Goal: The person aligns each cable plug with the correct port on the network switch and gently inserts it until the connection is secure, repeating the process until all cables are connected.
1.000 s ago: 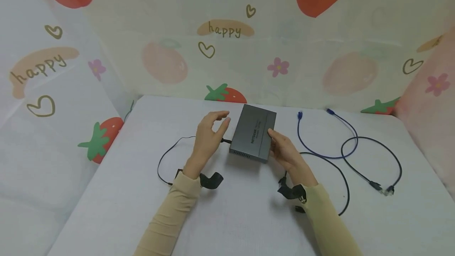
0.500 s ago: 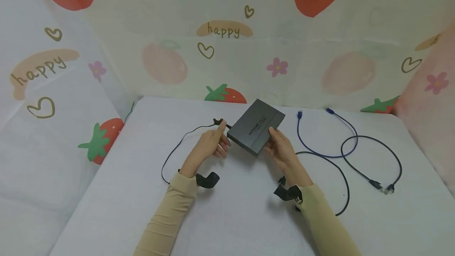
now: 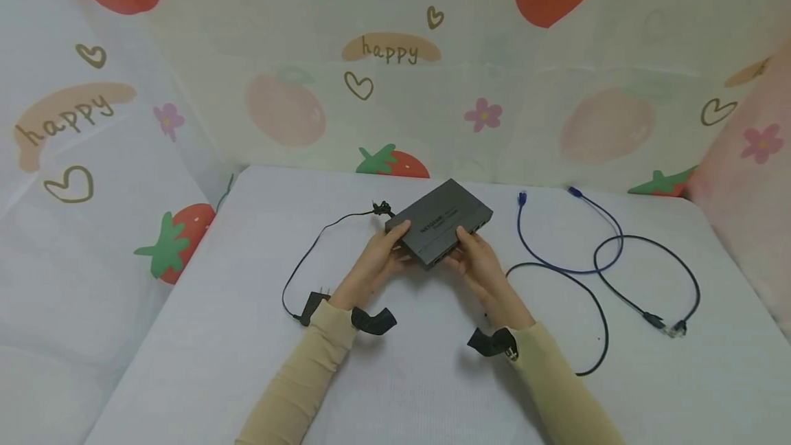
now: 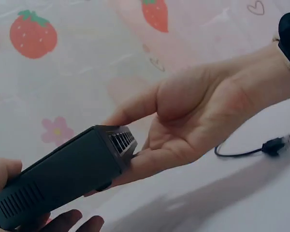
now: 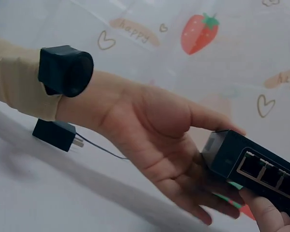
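Both hands hold a dark grey network switch [image 3: 454, 215], tilted above the white table in the head view. My left hand [image 3: 377, 259] grips its near left corner, thumb on top and fingers underneath. On the near right side, my right hand [image 3: 480, 265] pinches the port edge, its thumb on top and fingers beneath. The row of ports [image 5: 268, 174] shows in the right wrist view. Vent slots [image 4: 21, 200] face the camera in the left wrist view. A thin black power cord [image 3: 334, 223] reaches a small bundle at the switch's far left edge.
The cord's other end joins a black power adapter [image 3: 312, 306] beside my left wrist. A blue network cable [image 3: 521, 232] and black cables [image 3: 605, 335] lie curled on the right of the table. A patterned cloth wall [image 3: 544, 88] stands behind the table.
My left hand has moved from beside the cord onto the switch and now grips it. The switch has turned clockwise, its port side now facing my right hand.
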Motion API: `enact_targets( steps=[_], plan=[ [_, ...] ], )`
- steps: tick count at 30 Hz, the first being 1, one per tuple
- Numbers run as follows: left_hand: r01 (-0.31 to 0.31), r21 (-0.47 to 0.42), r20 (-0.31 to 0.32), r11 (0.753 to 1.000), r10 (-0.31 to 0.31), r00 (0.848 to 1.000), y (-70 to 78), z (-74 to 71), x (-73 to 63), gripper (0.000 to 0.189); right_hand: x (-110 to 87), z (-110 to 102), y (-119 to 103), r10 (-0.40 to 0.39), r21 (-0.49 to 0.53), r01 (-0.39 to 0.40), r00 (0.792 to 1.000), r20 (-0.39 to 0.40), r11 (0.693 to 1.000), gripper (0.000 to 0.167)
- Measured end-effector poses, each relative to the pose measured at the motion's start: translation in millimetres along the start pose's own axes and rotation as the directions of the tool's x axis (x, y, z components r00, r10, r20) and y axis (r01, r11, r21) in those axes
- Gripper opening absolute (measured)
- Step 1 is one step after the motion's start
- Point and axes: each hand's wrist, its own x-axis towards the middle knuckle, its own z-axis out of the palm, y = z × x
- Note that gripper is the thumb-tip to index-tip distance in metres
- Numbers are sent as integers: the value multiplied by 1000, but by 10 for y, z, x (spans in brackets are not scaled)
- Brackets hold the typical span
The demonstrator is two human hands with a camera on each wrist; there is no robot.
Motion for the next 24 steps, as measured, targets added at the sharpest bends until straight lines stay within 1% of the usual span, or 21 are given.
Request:
enact_targets(
  steps=[2,5,9,11,14,20,24],
  plan=[
    [-7,-21,-28,1000,6,1000,-3,-6,7,54,11,10,30,7,10,-7,1000,3,1000,36],
    [-14,-29,-59,999,12,998,3,-25,12,50,25,9,74,20,-5,-20,1000,16,1000,46],
    [-22,-20,-53,1000,21,998,12,-61,18,48,41,-2,132,30,-63,-29,999,17,998,52],
    [-18,-24,-41,1000,17,999,12,-73,23,48,47,-11,154,29,-86,-28,999,18,996,53],
    [-11,-25,-31,1000,10,999,8,-92,28,48,60,-26,177,26,-78,-24,999,22,997,52],
    [-5,-34,-67,999,3,998,-13,-169,64,49,73,-29,192,37,-90,-33,998,51,995,53],
    [-9,-28,-70,1000,7,998,-24,-223,85,48,78,-16,207,58,-94,-52,997,54,994,53]
  ],
)
